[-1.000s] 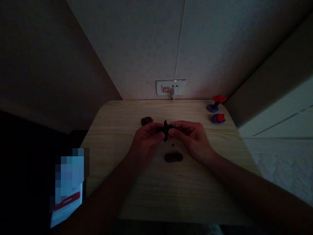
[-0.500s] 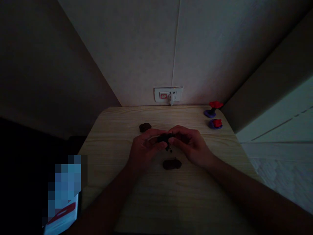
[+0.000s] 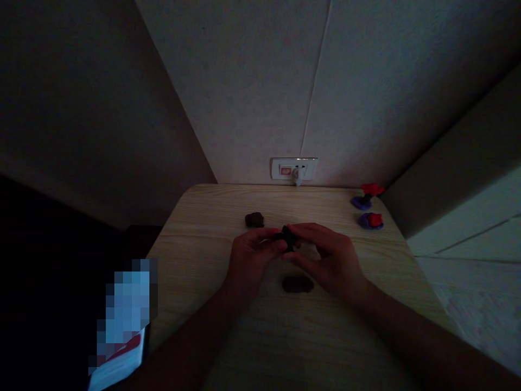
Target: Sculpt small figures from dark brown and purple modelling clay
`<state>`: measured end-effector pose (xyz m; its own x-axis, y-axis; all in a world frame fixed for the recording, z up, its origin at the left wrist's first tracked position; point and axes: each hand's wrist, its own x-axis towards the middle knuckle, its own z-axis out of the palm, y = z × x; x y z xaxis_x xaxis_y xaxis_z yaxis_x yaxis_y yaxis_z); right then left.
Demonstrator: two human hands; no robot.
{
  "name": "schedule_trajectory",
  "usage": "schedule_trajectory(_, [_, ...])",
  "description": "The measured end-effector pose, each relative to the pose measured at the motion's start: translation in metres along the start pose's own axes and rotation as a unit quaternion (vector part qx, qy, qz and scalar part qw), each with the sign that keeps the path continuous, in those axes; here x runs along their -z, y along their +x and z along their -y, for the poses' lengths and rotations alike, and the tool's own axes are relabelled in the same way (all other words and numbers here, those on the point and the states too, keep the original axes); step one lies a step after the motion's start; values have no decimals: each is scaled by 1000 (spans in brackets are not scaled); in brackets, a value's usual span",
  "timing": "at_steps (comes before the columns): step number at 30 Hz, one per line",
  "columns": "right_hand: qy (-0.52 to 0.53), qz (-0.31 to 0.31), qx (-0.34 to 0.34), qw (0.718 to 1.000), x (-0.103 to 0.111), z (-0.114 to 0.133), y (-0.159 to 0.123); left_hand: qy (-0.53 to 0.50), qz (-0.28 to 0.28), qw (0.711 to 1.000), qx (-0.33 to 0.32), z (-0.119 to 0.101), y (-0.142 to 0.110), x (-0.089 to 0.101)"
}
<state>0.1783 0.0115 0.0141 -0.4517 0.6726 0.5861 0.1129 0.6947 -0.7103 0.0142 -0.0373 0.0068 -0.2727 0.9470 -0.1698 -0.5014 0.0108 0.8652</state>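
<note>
A small black lump of modelling clay (image 3: pixel 288 238) is between my two hands, above the middle of the wooden table. My left hand (image 3: pixel 254 255) pinches it between thumb and fingers from the left. From the right, my right hand (image 3: pixel 331 255) closes around it, fingertips at its top and thumb lower down. Part of the lump is hidden behind the fingers. A dark brown clay piece (image 3: pixel 298 284), long and rounded, lies just below my hands. Beyond my left hand sits another brown clay lump (image 3: pixel 254 219), rough and chunky.
Two small red-and-purple clay figures stand at the table's back right: a tall red-topped one (image 3: pixel 372 190) and a low one (image 3: pixel 371 220). A wall socket (image 3: pixel 293 169) with a plug is behind the table (image 3: pixel 203 209). A lit screen (image 3: pixel 122 361) is at lower left.
The view has tilted, so everything sits lower and further right. The black clay looked ragged with bits hanging off and now appears more compact. My right thumb has moved lower, away from the left thumb.
</note>
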Motion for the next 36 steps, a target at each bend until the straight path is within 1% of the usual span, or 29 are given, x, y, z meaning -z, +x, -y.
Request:
schedule_trajectory(6, [-49, 14, 47, 998, -1, 1, -1, -58, 25, 997, 36, -3, -4, -4])
schedule_trajectory(9, [-62, 20, 61, 996, 0, 3, -3, -57, 46, 997, 31, -5, -6, -5])
schedule_trajectory(11, [-77, 19, 79, 994, -1, 4, -2, -45, 56, 997, 22, -5, -6, -4])
schedule_trajectory(14, [-105, 19, 104, 989, -1, 1, -1, -27, 57, 998, 12, -3, -7, -3])
schedule_trajectory(18, [-128, 25, 109, 986, 1, -4, 2, 9, 72, 997, -5, -1, -6, -1])
schedule_trajectory(19, [-127, 26, 107, 986, 1, -4, 3, 29, 75, 997, -17, -1, -5, -1])
schedule_trajectory(21, [-117, 31, 98, 988, 3, -5, 4, 80, 79, 992, -61, -1, -4, 1])
schedule_trajectory(23, [-103, 46, 81, 990, 4, -3, 5, 127, 80, 981, -122, -1, -2, 2])
schedule_trajectory(25, [-86, 72, 57, 992, 6, -1, 6, 153, 82, 970, -168, -2, 0, 3])
schedule_trajectory(27, [-61, 99, 20, 993, 8, 0, 7, 176, 94, 960, -194, -3, 0, 4])
schedule_trajectory(30, [12, 133, -61, 989, 11, 1, 9, 216, 114, 944, -223, -5, 1, 5])
schedule_trajectory(31, [51, 143, -96, 984, 12, 0, 9, 225, 119, 940, -228, -6, 1, 5])
schedule_trajectory(33, [143, 149, -173, 963, 12, -1, 8, 228, 123, 937, -234, -9, 1, 5])
schedule_trajectory(35, [224, 137, -237, 935, 9, -3, 6, 227, 117, 936, -244, -10, 0, 5])
schedule_trajectory(36, [252, 125, -258, 924, 7, -3, 6, 229, 106, 934, -252, -10, 0, 5])
